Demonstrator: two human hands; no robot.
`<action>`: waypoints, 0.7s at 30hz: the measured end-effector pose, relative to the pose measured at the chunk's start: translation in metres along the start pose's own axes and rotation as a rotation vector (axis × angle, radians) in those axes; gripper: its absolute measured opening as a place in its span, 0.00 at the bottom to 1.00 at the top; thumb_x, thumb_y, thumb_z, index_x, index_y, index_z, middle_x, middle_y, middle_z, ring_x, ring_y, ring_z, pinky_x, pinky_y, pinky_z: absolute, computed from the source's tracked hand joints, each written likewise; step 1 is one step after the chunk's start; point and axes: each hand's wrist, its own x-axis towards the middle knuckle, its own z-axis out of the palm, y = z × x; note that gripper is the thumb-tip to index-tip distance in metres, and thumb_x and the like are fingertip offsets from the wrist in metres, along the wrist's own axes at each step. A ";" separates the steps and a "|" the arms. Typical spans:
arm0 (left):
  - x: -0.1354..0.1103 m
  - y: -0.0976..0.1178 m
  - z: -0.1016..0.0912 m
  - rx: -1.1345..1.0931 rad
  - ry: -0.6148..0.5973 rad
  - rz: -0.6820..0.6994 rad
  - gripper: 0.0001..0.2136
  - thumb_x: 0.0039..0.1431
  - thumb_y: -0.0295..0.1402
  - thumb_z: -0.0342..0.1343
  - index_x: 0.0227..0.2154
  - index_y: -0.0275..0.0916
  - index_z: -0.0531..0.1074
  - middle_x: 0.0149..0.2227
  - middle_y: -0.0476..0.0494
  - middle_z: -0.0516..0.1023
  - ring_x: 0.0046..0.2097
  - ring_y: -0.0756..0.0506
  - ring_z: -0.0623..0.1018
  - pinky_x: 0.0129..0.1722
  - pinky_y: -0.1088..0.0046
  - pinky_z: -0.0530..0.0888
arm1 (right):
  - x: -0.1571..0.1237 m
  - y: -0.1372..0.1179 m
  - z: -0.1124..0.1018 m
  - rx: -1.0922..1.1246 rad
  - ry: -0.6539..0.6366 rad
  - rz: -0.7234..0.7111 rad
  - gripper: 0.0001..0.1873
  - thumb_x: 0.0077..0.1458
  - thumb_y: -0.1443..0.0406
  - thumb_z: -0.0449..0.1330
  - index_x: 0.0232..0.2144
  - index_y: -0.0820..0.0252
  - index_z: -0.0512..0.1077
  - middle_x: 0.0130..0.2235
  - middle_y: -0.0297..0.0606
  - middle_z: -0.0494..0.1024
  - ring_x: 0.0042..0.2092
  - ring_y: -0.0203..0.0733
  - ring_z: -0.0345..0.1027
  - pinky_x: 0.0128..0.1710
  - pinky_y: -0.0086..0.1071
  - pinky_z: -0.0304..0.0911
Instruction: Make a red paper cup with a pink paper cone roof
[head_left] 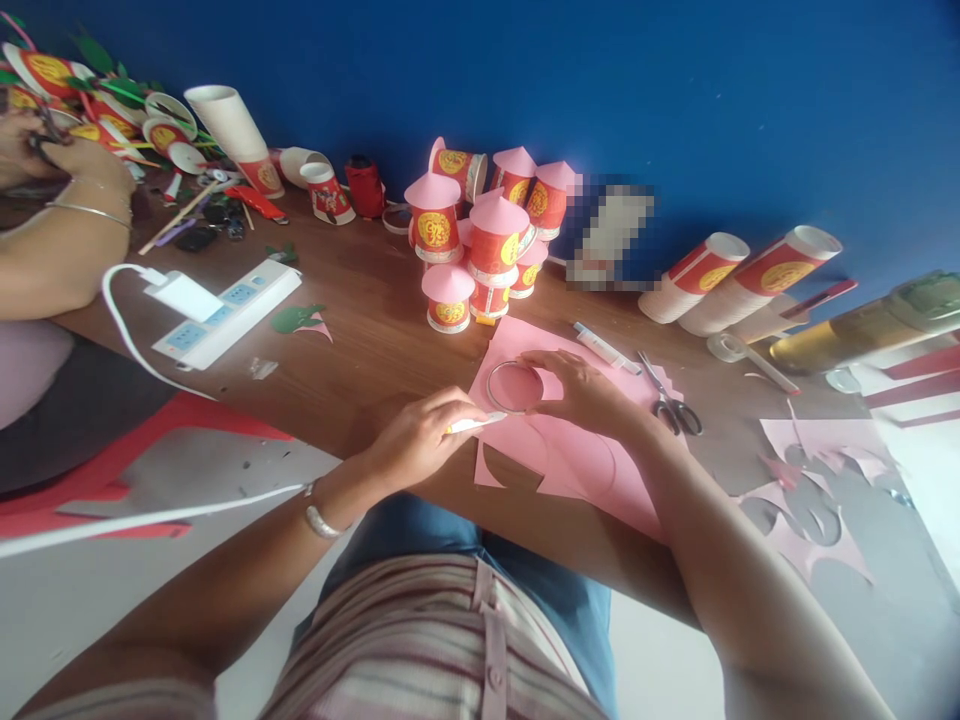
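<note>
My right hand (pixel 574 385) is closed on the side of a thin round ring (pixel 489 385), which lies flat against a sheet of pink paper (pixel 555 450). The ring's kind is hard to make out. My left hand (pixel 424 430) grips a slim white pen-like thing (pixel 480 422); its tip points right, close to the ring's lower edge. Round holes and curved outlines mark the pink paper. Above my right hand lies a white tube (pixel 606 348), and to its right is a pair of scissors (pixel 675 400) with dark handles.
Red paper cups with pink cone tops (pixel 448 292) stand stacked ahead. Cup stacks (pixel 765 285), a tape roll (pixel 726 347) and a gold bottle (pixel 862 330) lie right, with paper scraps (pixel 810 540) nearer. A power strip (pixel 225 320) lies left, near another person's arm (pixel 60 230).
</note>
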 end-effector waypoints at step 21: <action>0.018 -0.030 -0.021 -0.006 0.155 -0.062 0.04 0.69 0.27 0.61 0.43 0.38 0.80 0.40 0.44 0.84 0.40 0.50 0.83 0.42 0.76 0.80 | -0.002 0.002 0.001 0.010 0.009 0.017 0.35 0.54 0.58 0.72 0.63 0.46 0.71 0.64 0.41 0.76 0.64 0.58 0.71 0.65 0.57 0.68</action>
